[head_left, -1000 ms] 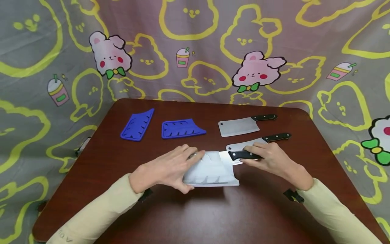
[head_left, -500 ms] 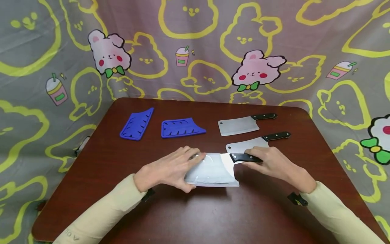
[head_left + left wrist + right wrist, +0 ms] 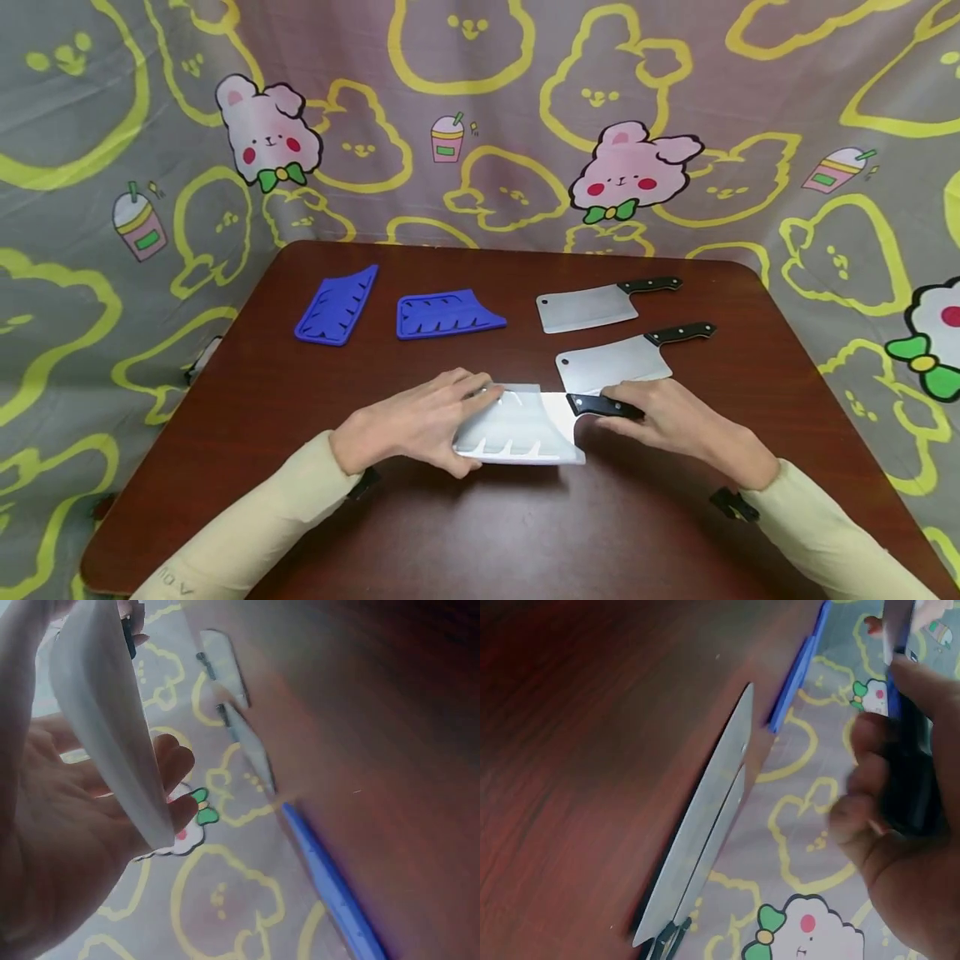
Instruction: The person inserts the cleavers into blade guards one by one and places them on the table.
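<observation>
My left hand (image 3: 423, 425) grips a white blade sheath (image 3: 517, 429) by its closed end, thumb at the lower edge and fingers over the top. Inside the sheath sits most of a cleaver's blade; a bright strip of the cleaver blade (image 3: 557, 410) shows at the sheath's mouth. With its fingers curled round the black handle (image 3: 911, 772), my right hand (image 3: 667, 417) holds that cleaver. Both are raised over the near middle of the table. In the left wrist view the sheath (image 3: 105, 720) is seen edge-on between thumb and fingers.
Two blue blade sheaths (image 3: 337, 306) (image 3: 450, 317) lie at the back left of the brown table (image 3: 360, 533). Toward the right lie two more cleavers, a far one (image 3: 588, 308) and a nearer one (image 3: 615, 362) just behind my right hand. A patterned curtain (image 3: 510, 108) hangs behind the table.
Both hands have come slightly nearer the person with the sheath and cleaver, uncovering more of the nearer cleaver on the table. The right hand still holds the handle.
</observation>
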Tool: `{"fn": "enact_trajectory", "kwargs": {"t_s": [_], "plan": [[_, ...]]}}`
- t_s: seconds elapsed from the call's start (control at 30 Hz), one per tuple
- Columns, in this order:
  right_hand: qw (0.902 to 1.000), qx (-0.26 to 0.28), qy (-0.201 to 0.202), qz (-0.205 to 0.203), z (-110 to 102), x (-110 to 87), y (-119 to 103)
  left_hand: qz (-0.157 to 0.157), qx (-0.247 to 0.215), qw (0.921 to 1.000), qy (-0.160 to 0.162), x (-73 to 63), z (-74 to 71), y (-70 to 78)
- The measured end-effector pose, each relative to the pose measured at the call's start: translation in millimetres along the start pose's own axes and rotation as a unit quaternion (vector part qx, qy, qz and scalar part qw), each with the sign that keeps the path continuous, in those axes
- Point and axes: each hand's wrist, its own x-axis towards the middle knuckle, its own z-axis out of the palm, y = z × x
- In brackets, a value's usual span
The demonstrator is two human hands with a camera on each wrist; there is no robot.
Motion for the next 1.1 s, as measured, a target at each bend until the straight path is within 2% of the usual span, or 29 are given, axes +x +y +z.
{"fn": "enact_trajectory", "kwargs": {"t_s": [0.1, 0.2, 0.3, 0.37, 0.47, 0.63, 0.7, 0.9, 1.1], "plan": [[0.9979, -0.001, -0.06, 0.025, 2.9, -0.9, 1.7, -0.002, 0.007, 0.9999, -0.013, 1.4, 9.9, 0.1], [0.9904, 0.008, -0.127, 0.055, 5.6, -1.7, 3.1, -0.01, 0.012, 0.9989, -0.043, 1.5, 19.3, 1.8], [0.9835, 0.018, -0.165, 0.072, 7.2, -3.6, 4.6, -0.016, 0.0, 0.9971, -0.074, 1.3, 25.1, 4.9], [0.9811, 0.02, -0.178, 0.074, 7.7, -5.0, 6.0, -0.016, -0.009, 0.9965, -0.081, 0.5, 26.9, 6.4], [0.9827, 0.021, -0.172, 0.066, 6.6, -6.6, 10.0, -0.009, -0.019, 0.9974, -0.068, -0.7, 27.0, 5.0], [0.9904, -0.017, -0.119, 0.067, -1.9, -5.1, 24.2, -0.011, -0.021, 0.9995, -0.02, -0.4, 19.5, -8.1], [0.9904, -0.033, -0.107, 0.082, -7.4, -3.4, 31.4, -0.021, -0.024, 0.9994, -0.009, 0.8, 14.7, -15.3], [0.9855, -0.045, -0.101, 0.129, -22.4, 1.7, 53.5, -0.056, -0.051, 0.9968, 0.022, 6.7, 4.9, -40.5], [0.9813, -0.053, -0.098, 0.157, -32.4, 5.7, 74.5, -0.11, -0.071, 0.9891, 0.067, 13.7, -2.5, -71.4]]}}
